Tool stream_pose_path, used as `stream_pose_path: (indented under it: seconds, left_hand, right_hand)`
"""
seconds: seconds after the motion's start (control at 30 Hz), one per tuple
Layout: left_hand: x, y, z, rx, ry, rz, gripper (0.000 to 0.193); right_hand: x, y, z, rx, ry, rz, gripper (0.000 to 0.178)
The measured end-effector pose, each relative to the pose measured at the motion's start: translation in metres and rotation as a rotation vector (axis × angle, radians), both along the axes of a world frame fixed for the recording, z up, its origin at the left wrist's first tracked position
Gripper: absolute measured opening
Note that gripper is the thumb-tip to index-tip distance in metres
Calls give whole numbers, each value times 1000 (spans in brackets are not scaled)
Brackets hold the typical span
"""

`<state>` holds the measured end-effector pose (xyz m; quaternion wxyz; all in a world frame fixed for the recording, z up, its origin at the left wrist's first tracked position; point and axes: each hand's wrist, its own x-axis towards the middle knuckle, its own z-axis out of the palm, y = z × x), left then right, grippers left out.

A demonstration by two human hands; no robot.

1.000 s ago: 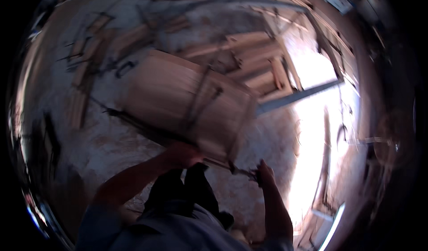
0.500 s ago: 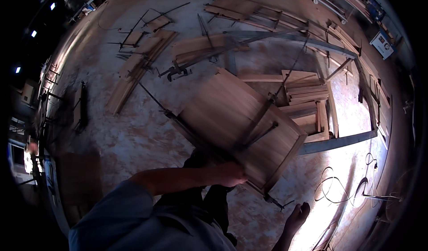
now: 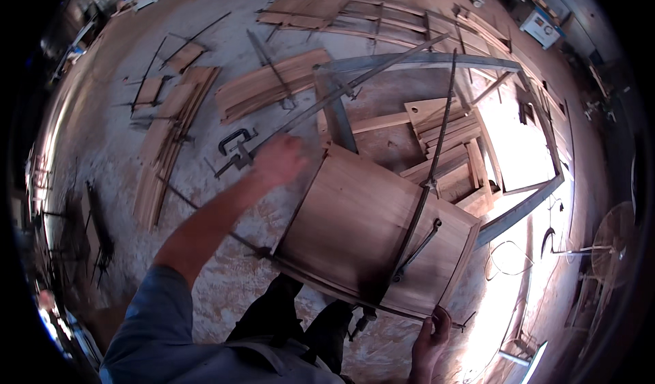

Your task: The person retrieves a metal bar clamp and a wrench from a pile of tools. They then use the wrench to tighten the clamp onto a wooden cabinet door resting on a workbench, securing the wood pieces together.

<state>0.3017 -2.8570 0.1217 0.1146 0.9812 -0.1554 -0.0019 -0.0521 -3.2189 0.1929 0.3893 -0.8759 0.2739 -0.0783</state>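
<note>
A framed wooden panel (image 3: 355,213) lies tilted in front of me, raised above the floor. A long bar clamp (image 3: 426,186) crosses its top, with the screw end at the near edge. A wrench-like metal bar (image 3: 417,251) rests on the panel beside that clamp. My left hand (image 3: 281,160), blurred by motion, reaches over the panel's far left corner, near a long bar clamp's end; its grip is unclear. The thumb and fingers of my right hand (image 3: 430,336) close on the panel's near right corner. Another clamp rod (image 3: 198,207) sticks out left from under the panel.
A grey metal frame (image 3: 525,213) surrounds stacked wooden pieces (image 3: 447,145) beyond the panel. A black G-clamp (image 3: 235,140) is near my left hand. Clamped boards (image 3: 174,125) lie left and far across the floor. A standing fan (image 3: 613,247) and loose cable (image 3: 508,261) are right.
My left hand has left the panel's near edge and swung forward and left. My right hand has come in to the near right corner. The whole view has also shifted.
</note>
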Motion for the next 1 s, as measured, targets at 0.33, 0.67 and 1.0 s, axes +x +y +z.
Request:
stream_pose_path:
  seconds: [0.33, 0.67, 1.0]
  left_hand:
    - [96, 90, -103, -116, 245, 22, 46]
    - [114, 48, -70, -654, 645, 382, 21]
    - [134, 58, -2, -628, 632, 392, 26]
  right_hand:
    - [69, 49, 7, 49, 150, 1, 26]
    - [162, 24, -70, -304, 539, -99, 41]
    - [152, -24, -106, 285, 278, -379, 26]
